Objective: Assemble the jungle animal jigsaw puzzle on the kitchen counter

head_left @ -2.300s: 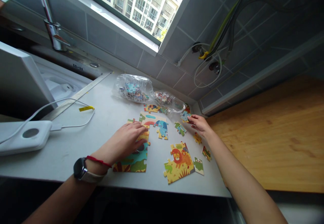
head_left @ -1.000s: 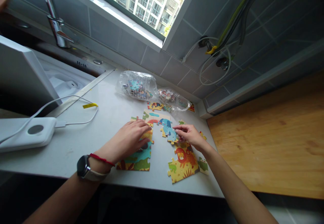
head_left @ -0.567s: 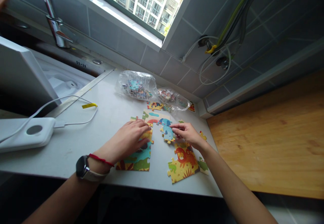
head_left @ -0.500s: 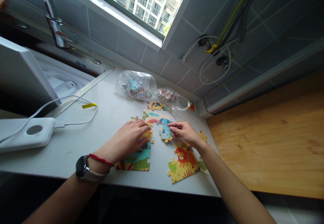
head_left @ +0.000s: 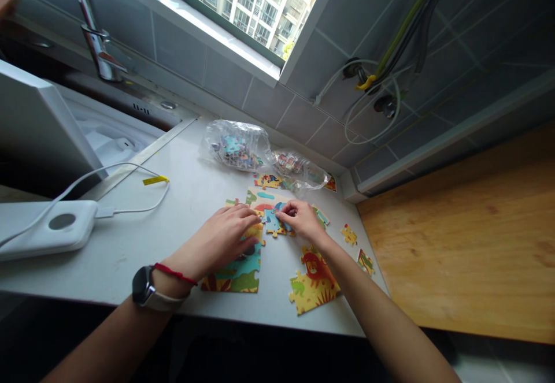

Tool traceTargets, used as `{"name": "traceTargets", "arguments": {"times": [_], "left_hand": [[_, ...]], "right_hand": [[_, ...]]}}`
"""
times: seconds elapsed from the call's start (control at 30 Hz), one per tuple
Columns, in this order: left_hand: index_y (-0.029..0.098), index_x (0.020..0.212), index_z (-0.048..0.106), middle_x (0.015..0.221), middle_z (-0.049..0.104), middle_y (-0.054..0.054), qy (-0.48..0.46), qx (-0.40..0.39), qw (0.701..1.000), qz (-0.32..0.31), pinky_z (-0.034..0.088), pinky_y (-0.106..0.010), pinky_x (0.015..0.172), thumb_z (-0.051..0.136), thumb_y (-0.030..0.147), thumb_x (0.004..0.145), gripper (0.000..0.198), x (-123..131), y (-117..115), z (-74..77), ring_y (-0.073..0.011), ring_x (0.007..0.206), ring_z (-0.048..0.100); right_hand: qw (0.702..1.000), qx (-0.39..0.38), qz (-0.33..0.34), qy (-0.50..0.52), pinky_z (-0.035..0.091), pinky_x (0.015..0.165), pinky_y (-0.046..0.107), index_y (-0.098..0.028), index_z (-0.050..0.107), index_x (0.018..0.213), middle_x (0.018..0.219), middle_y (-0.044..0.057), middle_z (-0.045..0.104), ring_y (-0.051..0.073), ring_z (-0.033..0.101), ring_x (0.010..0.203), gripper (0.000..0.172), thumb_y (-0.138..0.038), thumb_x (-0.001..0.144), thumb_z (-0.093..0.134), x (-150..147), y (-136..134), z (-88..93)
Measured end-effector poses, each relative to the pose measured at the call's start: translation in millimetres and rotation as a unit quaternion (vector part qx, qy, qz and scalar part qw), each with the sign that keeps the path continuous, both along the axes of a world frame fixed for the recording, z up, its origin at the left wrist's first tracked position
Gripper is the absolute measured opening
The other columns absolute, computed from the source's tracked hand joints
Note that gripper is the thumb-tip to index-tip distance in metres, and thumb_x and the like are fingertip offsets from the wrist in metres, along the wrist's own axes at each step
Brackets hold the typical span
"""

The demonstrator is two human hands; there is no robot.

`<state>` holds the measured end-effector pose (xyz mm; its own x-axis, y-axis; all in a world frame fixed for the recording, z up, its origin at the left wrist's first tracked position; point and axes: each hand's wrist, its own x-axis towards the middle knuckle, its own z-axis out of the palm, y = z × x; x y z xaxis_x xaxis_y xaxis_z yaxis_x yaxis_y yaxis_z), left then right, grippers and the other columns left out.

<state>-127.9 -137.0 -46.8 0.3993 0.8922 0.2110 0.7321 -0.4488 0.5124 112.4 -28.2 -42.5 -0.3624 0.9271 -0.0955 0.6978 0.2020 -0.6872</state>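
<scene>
My left hand (head_left: 232, 230) lies with fingers outstretched over a joined puzzle section (head_left: 240, 279) in teal, green and yellow, covering part of it. My right hand (head_left: 301, 219) pinches a blue jigsaw puzzle piece (head_left: 272, 221) by its right side, close beside the left fingertips. That piece is at the inner corner of the joined section, by a red and blue printed part; I cannot tell whether it is locked in. A separate joined section with a lion (head_left: 314, 282) sits below my right forearm, which hides its right edge.
Clear plastic bags of puzzle pieces (head_left: 236, 143) lie toward the wall. Loose pieces (head_left: 348, 234) are right of my right hand, near a wooden board (head_left: 455, 244). A white charger with a cable (head_left: 65, 221) lies at left, below the sink and faucet (head_left: 102, 54).
My right hand has moved left with the blue puzzle piece, up to the joined section. My left hand stays in place. Loose pieces at right have come out from behind my right arm.
</scene>
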Motion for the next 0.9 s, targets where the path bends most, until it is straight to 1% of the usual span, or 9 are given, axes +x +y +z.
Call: {"name": "traceTargets", "arguments": {"times": [0.13, 0.2, 0.27, 0.37, 0.43, 0.5, 0.57, 0.73, 0.9], "left_hand": [[0.02, 0.122, 0.07, 0.13, 0.072, -0.011, 0.001, 0.008, 1.0, 0.0, 0.051, -0.049, 0.108, 0.069, 0.027, 0.097, 0.027, 0.4, 1.0, -2.3, -0.0314, 0.125, 0.065], [0.02, 0.123, 0.07, 0.131, 0.072, -0.011, 0.001, 0.011, 1.0, -0.002, 0.05, -0.049, 0.11, 0.07, 0.024, 0.096, 0.027, 0.9, 1.3, -2.7, -0.0312, 0.127, 0.064], [0.022, 0.123, 0.07, 0.136, 0.071, -0.01, 0.006, 0.011, 1.0, -0.008, 0.049, -0.051, 0.111, 0.072, 0.021, 0.093, 0.03, 1.5, 0.9, -2.2, -0.0321, 0.13, 0.062], [0.026, 0.12, 0.073, 0.143, 0.068, -0.006, 0.012, 0.005, 0.999, -0.04, 0.046, -0.056, 0.113, 0.073, 0.018, 0.09, 0.03, 3.2, -1.6, -0.8, -0.036, 0.139, 0.055], [0.027, 0.117, 0.074, 0.143, 0.068, -0.004, 0.011, -0.001, 0.997, -0.072, 0.044, -0.06, 0.115, 0.073, 0.019, 0.091, 0.027, 4.7, -3.7, -0.5, -0.0379, 0.143, 0.05], [0.027, 0.115, 0.075, 0.141, 0.069, -0.004, 0.006, -0.006, 0.996, -0.09, 0.042, -0.062, 0.116, 0.073, 0.019, 0.091, 0.025, 6.0, -4.9, -1.2, -0.0384, 0.144, 0.05], [0.026, 0.115, 0.075, 0.137, 0.071, -0.005, -0.003, -0.004, 0.997, -0.083, 0.044, -0.061, 0.115, 0.073, 0.019, 0.091, 0.025, 7.1, -4.7, -2.4, -0.0376, 0.142, 0.052], [0.023, 0.122, 0.072, 0.132, 0.073, -0.008, -0.017, 0.011, 0.998, -0.051, 0.047, -0.053, 0.115, 0.07, 0.017, 0.093, 0.03, 8.1, -2.5, -4.6, -0.0332, 0.137, 0.058], [0.022, 0.122, 0.073, 0.132, 0.072, -0.009, -0.015, 0.018, 0.998, -0.05, 0.048, -0.053, 0.114, 0.071, 0.018, 0.092, 0.03, 8.1, -2.7, -2.8, -0.0325, 0.134, 0.06]], "right_hand": [[1.0, 0.004, 0.005, -0.012, 0.046, 0.061, 0.027, -0.019, 0.071, 0.071, 0.071, 0.004, 0.071, 0.016, 0.062, 0.065, 0.02, -0.036, 0.078, 0.077, -0.5, -2.2, 0.7], [1.0, 0.005, 0.011, -0.013, 0.048, 0.064, 0.028, -0.019, 0.075, 0.077, 0.076, 0.004, 0.073, 0.016, 0.062, 0.066, 0.015, -0.033, 0.08, 0.076, -1.2, -3.3, 2.4], [1.0, 0.016, 0.022, -0.015, 0.051, 0.069, 0.029, -0.02, 0.08, 0.088, 0.087, 0.005, 0.075, 0.016, 0.063, 0.07, 0.014, -0.031, 0.081, 0.075, -0.9, -4.2, 5.0], [0.998, 0.025, 0.05, -0.021, 0.053, 0.076, 0.031, -0.021, 0.083, 0.099, 0.1, 0.007, 0.074, 0.016, 0.063, 0.074, 0.022, -0.031, 0.081, 0.077, 2.5, -4.2, 8.9], [0.998, 0.008, 0.062, -0.021, 0.054, 0.076, 0.032, -0.02, 0.084, 0.102, 0.102, 0.008, 0.072, 0.015, 0.062, 0.073, 0.026, -0.031, 0.079, 0.079, 5.6, -3.3, 10.1], [0.998, -0.005, 0.062, -0.015, 0.054, 0.077, 0.032, -0.019, 0.084, 0.104, 0.102, 0.007, 0.072, 0.015, 0.061, 0.072, 0.029, -0.03, 0.078, 0.08, 7.8, -2.2, 10.0], [0.998, -0.005, 0.062, -0.012, 0.054, 0.078, 0.032, -0.019, 0.085, 0.104, 0.102, 0.008, 0.072, 0.015, 0.061, 0.073, 0.027, -0.029, 0.079, 0.08, 8.7, -1.6, 9.1], [0.998, 0.003, 0.058, -0.014, 0.054, 0.08, 0.032, -0.019, 0.084, 0.102, 0.102, 0.008, 0.072, 0.015, 0.062, 0.075, 0.024, -0.031, 0.081, 0.079, 8.4, -1.6, 7.9], [0.998, -0.001, 0.058, -0.013, 0.055, 0.08, 0.032, -0.02, 0.084, 0.1, 0.103, 0.008, 0.073, 0.016, 0.063, 0.077, 0.022, -0.029, 0.079, 0.08, 8.9, 0.9, 5.8]]}}
